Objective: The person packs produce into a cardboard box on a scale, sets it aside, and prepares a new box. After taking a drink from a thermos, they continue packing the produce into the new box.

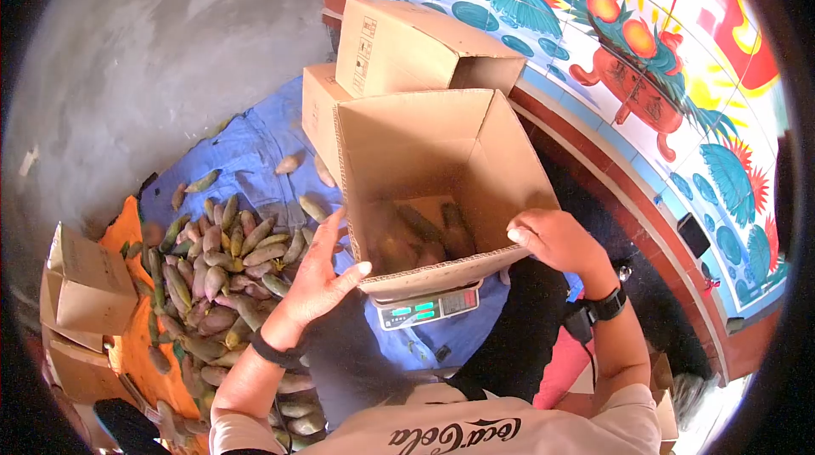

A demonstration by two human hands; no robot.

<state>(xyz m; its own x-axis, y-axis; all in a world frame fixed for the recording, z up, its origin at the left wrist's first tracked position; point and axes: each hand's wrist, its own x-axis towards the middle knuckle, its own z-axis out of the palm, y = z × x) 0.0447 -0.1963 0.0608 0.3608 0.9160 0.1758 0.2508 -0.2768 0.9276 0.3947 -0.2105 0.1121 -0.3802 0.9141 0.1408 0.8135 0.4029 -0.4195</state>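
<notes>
An open cardboard box (416,128) stands in front of me on a digital scale (429,309) with green-lit displays. Several long purplish and green vegetables (424,234) lie in the bottom of the box, partly in shadow. My left hand (318,277) is at the near left corner, fingers spread along the outer side and thumb at the near rim. At the near right corner, my right hand (556,238) has its fingers bent over the rim, closed on the cardboard. A large heap of the same vegetables (216,264) lies on the floor to my left.
Two more cardboard boxes (390,43) are stacked behind, against the tiled wall (543,22). Blue cloth (246,145) and an orange sheet (127,353) lie under the heap. Another opened carton (93,285) is at far left. My legs (348,370) flank the scale.
</notes>
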